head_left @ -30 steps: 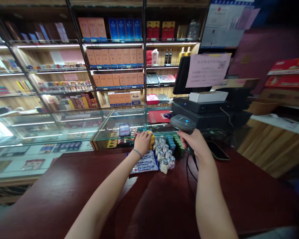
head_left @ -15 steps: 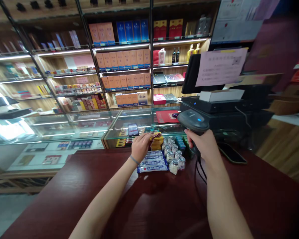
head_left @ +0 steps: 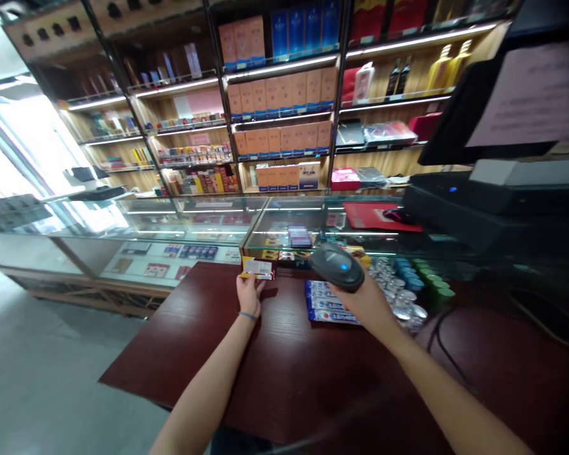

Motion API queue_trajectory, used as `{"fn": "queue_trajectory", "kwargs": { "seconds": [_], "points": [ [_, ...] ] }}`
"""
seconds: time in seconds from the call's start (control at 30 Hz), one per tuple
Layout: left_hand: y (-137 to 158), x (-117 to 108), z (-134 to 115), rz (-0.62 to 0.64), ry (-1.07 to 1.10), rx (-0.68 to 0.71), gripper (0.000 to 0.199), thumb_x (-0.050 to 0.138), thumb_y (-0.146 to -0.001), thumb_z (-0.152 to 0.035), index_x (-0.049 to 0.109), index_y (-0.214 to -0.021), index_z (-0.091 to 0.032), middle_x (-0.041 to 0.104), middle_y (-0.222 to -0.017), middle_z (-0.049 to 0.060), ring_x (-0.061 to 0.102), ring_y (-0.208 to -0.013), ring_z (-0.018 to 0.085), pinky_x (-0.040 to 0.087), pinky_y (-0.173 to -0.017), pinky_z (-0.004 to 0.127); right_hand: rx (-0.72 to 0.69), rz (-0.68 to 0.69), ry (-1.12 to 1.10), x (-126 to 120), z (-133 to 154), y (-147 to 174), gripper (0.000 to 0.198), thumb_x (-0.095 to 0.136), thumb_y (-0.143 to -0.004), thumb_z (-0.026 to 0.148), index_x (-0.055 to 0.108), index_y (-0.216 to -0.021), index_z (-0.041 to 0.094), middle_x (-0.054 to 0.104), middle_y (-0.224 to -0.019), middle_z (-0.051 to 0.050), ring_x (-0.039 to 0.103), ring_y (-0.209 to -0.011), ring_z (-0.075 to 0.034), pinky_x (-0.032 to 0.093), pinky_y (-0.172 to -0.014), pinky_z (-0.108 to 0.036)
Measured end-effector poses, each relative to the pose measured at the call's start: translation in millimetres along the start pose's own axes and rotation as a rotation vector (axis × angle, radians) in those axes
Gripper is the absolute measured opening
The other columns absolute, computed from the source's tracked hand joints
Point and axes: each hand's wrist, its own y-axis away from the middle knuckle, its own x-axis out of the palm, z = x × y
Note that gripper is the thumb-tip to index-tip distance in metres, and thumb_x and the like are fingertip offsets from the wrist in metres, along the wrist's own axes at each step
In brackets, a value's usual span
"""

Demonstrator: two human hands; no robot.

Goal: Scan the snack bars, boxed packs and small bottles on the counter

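My left hand (head_left: 249, 295) grips a small yellow and red snack packet (head_left: 258, 269), its pale printed back turned toward me, over the far left part of the brown counter (head_left: 275, 366). A black barcode scanner (head_left: 336, 266) with a blue light is in my right hand (head_left: 368, 304), its head pointing left toward the packet but apart from it. Under and beside the right hand lie blue and white wrapped bars (head_left: 332, 315) in a row. Silver-lidded jars (head_left: 405, 296) stand just right of them, partly hidden by that hand.
Green-topped containers (head_left: 439, 287) stand right of the jars. A dark cable (head_left: 439, 335) loops over the counter. Beyond is a glass display case (head_left: 208, 218) with a phone (head_left: 299, 236) on top. A monitor (head_left: 450, 120) rises at right, near a red mat (head_left: 365, 217).
My left hand has taken a packet from the yellow pile and moved left with it. The scanner in my right hand has swung left, over the wrapped bars. The view has shifted too.
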Motion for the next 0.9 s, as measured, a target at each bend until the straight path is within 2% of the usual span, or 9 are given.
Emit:
{"fn": "queue_trajectory", "kwargs": {
  "seconds": [0.07,0.1,0.17,0.27,0.37,0.47,0.7,0.8,0.9],
  "points": [
    [-4,-5,0,-0.064,0.08,-0.082,0.025,0.069,-0.084,-0.027,0.046,-0.094,-0.022,0.067,-0.099,0.002,0.069,-0.085,0.013,0.058,-0.082,0.039,0.005,0.142,0.082,23,-11,7,0.037,0.066,-0.075,0.036,0.054,-0.11,0.027,0.072,-0.091,-0.002,0.069,-0.086,-0.025,0.047,-0.067,-0.03],
    [-6,-6,0,-0.085,0.107,-0.111,0.024,0.067,-0.086,-0.025,0.046,-0.095,-0.022,0.067,-0.099,0.002,0.07,-0.085,0.013,0.058,-0.084,0.04,0.022,0.2,0.127,32,-16,11,0.038,0.066,-0.075,0.034,0.053,-0.111,0.029,0.073,-0.091,-0.001,0.069,-0.088,-0.025,0.047,-0.067,-0.03],
    [-8,-8,1,-0.108,0.144,-0.147,0.021,0.064,-0.089,-0.022,0.045,-0.096,-0.023,0.067,-0.101,0.002,0.07,-0.087,0.013,0.057,-0.087,0.041,0.045,0.279,0.212,47,-24,18,0.041,0.065,-0.075,0.032,0.052,-0.114,0.03,0.073,-0.089,0.0,0.069,-0.085,-0.026,0.044,-0.065,-0.029],
    [-10,-8,3,-0.116,0.166,-0.171,0.017,0.059,-0.091,-0.018,0.044,-0.095,-0.024,0.067,-0.102,0.001,0.07,-0.088,0.012,0.056,-0.089,0.04,0.054,0.305,0.343,59,-32,25,0.043,0.065,-0.075,0.033,0.053,-0.117,0.03,0.073,-0.084,-0.001,0.069,-0.076,-0.025,0.038,-0.061,-0.028],
    [-9,-8,4,-0.09,0.174,-0.162,0.014,0.055,-0.093,-0.017,0.044,-0.094,-0.024,0.066,-0.106,0.002,0.07,-0.093,0.013,0.056,-0.091,0.041,0.052,0.337,0.434,61,-37,26,0.041,0.066,-0.075,0.035,0.057,-0.113,0.027,0.073,-0.084,-0.004,0.068,-0.075,-0.026,0.035,-0.06,-0.028],
    [-7,-8,5,-0.052,0.18,-0.138,0.013,0.056,-0.093,-0.018,0.044,-0.093,-0.024,0.065,-0.111,0.002,0.069,-0.1,0.014,0.055,-0.094,0.042,0.049,0.372,0.431,60,-37,24,0.04,0.067,-0.073,0.033,0.058,-0.112,0.026,0.073,-0.087,-0.005,0.068,-0.078,-0.026,0.036,-0.062,-0.028],
    [-14,-11,3,-0.088,0.169,-0.147,0.014,0.057,-0.092,-0.018,0.047,-0.101,-0.024,0.067,-0.104,0.003,0.07,-0.087,0.012,0.056,-0.088,0.039,0.053,0.317,0.354,53,-33,20,0.044,0.067,-0.07,0.03,0.056,-0.113,0.029,0.073,-0.084,-0.001,0.068,-0.079,-0.026,0.038,-0.062,-0.027],
    [-27,-19,-9,-0.105,0.015,-0.027,0.018,0.057,-0.092,-0.025,0.052,-0.109,-0.025,0.068,-0.107,0.004,0.07,-0.088,0.014,0.056,-0.086,0.038,0.042,0.284,0.309,47,-30,16,0.041,0.066,-0.07,0.03,0.054,-0.109,0.029,0.072,-0.084,0.0,0.069,-0.081,-0.026,0.039,-0.062,-0.026],
    [-39,-33,-27,-0.179,-0.405,0.28,0.023,0.057,-0.091,-0.027,0.059,-0.114,-0.023,0.069,-0.111,0.007,0.068,-0.101,0.018,0.053,-0.094,0.038,0.053,0.259,0.281,39,-28,11,0.034,0.064,-0.072,0.035,0.052,-0.104,0.029,0.072,-0.085,-0.001,0.07,-0.085,-0.028,0.042,-0.063,-0.027]
  ]
}}
